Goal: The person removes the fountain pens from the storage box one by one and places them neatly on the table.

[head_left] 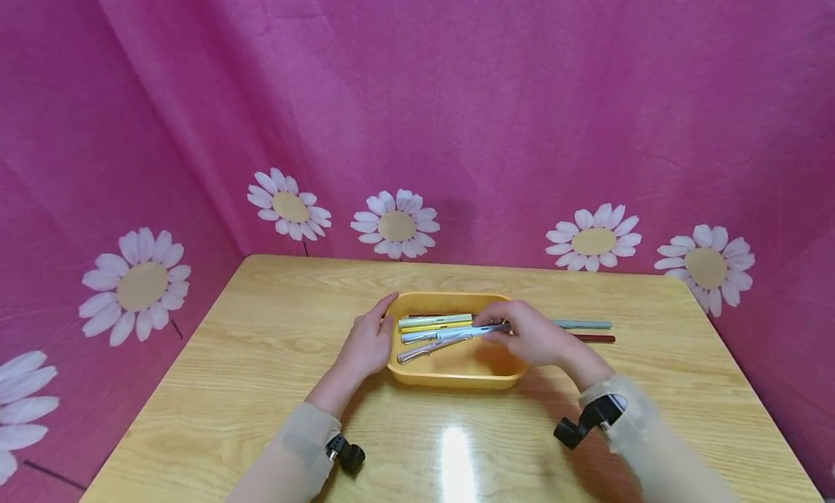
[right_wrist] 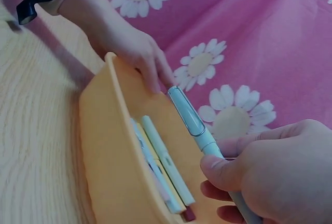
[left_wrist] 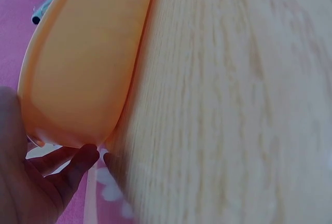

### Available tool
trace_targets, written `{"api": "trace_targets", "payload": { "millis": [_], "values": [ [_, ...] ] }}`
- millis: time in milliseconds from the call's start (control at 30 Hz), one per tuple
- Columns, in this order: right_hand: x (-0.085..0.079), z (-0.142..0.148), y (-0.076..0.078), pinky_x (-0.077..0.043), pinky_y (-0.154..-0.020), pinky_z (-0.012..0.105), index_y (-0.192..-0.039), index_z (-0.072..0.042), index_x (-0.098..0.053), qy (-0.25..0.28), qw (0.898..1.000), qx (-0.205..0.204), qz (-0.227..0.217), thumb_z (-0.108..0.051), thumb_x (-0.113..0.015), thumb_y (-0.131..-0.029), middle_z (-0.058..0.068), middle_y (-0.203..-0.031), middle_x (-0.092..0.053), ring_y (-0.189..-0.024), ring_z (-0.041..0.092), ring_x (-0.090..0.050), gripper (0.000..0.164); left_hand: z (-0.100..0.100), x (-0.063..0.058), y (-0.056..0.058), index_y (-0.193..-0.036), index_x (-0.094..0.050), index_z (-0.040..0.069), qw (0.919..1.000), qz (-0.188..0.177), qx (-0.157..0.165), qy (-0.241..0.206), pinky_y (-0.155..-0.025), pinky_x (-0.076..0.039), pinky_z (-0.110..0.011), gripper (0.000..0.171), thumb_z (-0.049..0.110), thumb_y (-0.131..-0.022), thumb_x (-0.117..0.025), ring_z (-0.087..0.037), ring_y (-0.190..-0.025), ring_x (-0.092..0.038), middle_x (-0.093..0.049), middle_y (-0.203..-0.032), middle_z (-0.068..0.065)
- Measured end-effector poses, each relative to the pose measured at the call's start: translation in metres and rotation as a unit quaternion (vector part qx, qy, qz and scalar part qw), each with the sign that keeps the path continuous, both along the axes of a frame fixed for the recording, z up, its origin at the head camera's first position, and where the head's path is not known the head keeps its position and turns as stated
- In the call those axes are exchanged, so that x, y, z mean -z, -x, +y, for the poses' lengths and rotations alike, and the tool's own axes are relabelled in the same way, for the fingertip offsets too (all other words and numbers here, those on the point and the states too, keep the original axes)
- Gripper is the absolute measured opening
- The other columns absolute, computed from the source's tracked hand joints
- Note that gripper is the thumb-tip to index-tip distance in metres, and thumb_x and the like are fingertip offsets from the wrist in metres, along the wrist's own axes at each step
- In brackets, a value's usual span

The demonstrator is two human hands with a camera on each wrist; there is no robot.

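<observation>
My left hand (head_left: 368, 341) grips the left end of a yellow-orange plastic box (head_left: 450, 380), its fingertips against the end wall in the left wrist view. Over the right part of the box, my right hand (head_left: 531, 334) pinches a pale blue-green pen (right_wrist: 206, 142) between thumb and fingers. This pen slants, its clipped cap pointing up and away from the hand in the right wrist view. Below it in the box lie several pens side by side, among them a light green pen (right_wrist: 167, 161) and a yellow pen (right_wrist: 163, 168).
On the wooden table (head_left: 261, 329), right of the box, lie a grey-blue pen (head_left: 587, 324) and a dark red pen (head_left: 596, 338), partly hidden behind my right hand. A pink curtain (head_left: 457, 111) with white daisies hangs behind and beside the table.
</observation>
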State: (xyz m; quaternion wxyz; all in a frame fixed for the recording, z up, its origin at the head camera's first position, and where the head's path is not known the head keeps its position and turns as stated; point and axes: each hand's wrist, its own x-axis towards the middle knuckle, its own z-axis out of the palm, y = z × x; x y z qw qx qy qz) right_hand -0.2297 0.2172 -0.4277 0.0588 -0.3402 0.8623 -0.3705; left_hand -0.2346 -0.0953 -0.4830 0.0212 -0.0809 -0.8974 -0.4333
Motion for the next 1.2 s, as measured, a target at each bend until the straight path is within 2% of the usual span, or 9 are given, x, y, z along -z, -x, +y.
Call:
{"api": "trace_targets", "payload": {
  "millis": [100, 300, 467, 567, 700, 833, 1033, 1200],
  "values": [
    [-0.005, 0.011, -0.004, -0.058, -0.083, 0.037, -0.115, -0.006, -0.077, 0.007, 1.000, 0.007, -0.003, 0.003, -0.074, -0.097, 0.002, -0.108, -0.074, -0.092, 0.019, -0.064, 0.021, 0.000, -0.002, -0.001, -0.162, -0.045, 0.017, 1.0000, 0.000, 0.005, 0.003, -0.115, -0.041, -0.051, 0.050, 0.014, -0.113, -0.043, -0.030, -0.133, -0.056, -0.059, -0.148, -0.019],
    [-0.012, 0.029, -0.010, -0.057, -0.080, 0.036, -0.114, -0.007, -0.077, 0.013, 1.000, 0.025, 0.006, 0.001, -0.074, -0.097, -0.001, -0.104, -0.072, -0.089, 0.019, -0.063, 0.019, -0.002, -0.004, -0.001, -0.163, -0.044, 0.019, 0.9999, 0.002, 0.004, 0.014, -0.115, -0.041, -0.052, 0.050, 0.015, -0.113, -0.043, -0.031, -0.134, -0.057, -0.058, -0.149, -0.019],
    [-0.018, 0.043, -0.017, -0.057, -0.077, 0.033, -0.114, -0.007, -0.077, 0.024, 0.999, 0.035, 0.002, 0.002, -0.073, -0.097, 0.007, -0.100, -0.072, -0.084, 0.020, -0.064, 0.019, -0.003, -0.005, -0.002, -0.164, -0.042, 0.020, 0.9997, -0.015, 0.001, 0.018, -0.118, -0.037, -0.052, 0.051, 0.016, -0.113, -0.042, -0.032, -0.140, -0.052, -0.055, -0.154, -0.018],
    [-0.021, 0.051, -0.021, -0.059, -0.074, 0.034, -0.113, -0.005, -0.077, 0.037, 0.998, 0.044, -0.004, 0.003, -0.073, -0.097, 0.011, -0.100, -0.072, -0.082, 0.023, -0.065, 0.019, -0.002, -0.005, -0.003, -0.164, -0.042, 0.020, 0.9998, -0.013, 0.002, 0.018, -0.118, -0.037, -0.053, 0.051, 0.016, -0.113, -0.042, -0.033, -0.141, -0.051, -0.054, -0.154, -0.018],
    [-0.024, 0.061, -0.027, -0.061, -0.075, 0.036, -0.114, -0.003, -0.076, 0.045, 0.997, 0.057, -0.019, 0.004, -0.073, -0.097, 0.010, -0.101, -0.073, -0.084, 0.020, -0.068, 0.018, 0.000, -0.007, -0.005, -0.164, -0.042, 0.019, 0.9997, -0.014, 0.008, 0.017, -0.118, -0.036, -0.053, 0.050, 0.018, -0.113, -0.041, -0.034, -0.142, -0.049, -0.054, -0.155, -0.018],
    [-0.026, 0.067, -0.024, -0.062, -0.077, 0.035, -0.114, -0.001, -0.075, 0.054, 0.996, 0.062, -0.035, 0.006, -0.071, -0.097, 0.006, -0.101, -0.073, -0.087, 0.018, -0.070, 0.019, 0.002, -0.008, -0.002, -0.164, -0.042, 0.021, 0.9996, -0.020, 0.008, 0.021, -0.119, -0.035, -0.053, 0.050, 0.019, -0.114, -0.040, -0.033, -0.143, -0.048, -0.053, -0.156, -0.017],
    [-0.025, 0.072, -0.024, -0.063, -0.078, 0.032, -0.114, 0.001, -0.075, 0.077, 0.994, 0.064, -0.044, 0.008, -0.069, -0.098, 0.010, -0.103, -0.073, -0.090, 0.019, -0.073, 0.019, 0.002, -0.006, 0.001, -0.163, -0.043, 0.020, 0.9998, -0.001, 0.013, 0.015, -0.116, -0.041, -0.051, 0.050, 0.017, -0.113, -0.041, -0.031, -0.136, -0.055, -0.058, -0.150, -0.019],
    [-0.021, 0.075, -0.024, -0.063, -0.078, 0.033, -0.115, 0.002, -0.074, 0.081, 0.993, 0.065, -0.050, 0.008, -0.069, -0.098, 0.011, -0.103, -0.073, -0.091, 0.019, -0.075, 0.018, 0.000, -0.004, -0.001, -0.163, -0.043, 0.020, 0.9998, -0.003, 0.009, 0.016, -0.114, -0.042, -0.051, 0.050, 0.017, -0.113, -0.041, -0.031, -0.134, -0.057, -0.059, -0.148, -0.020]
  ]
}}
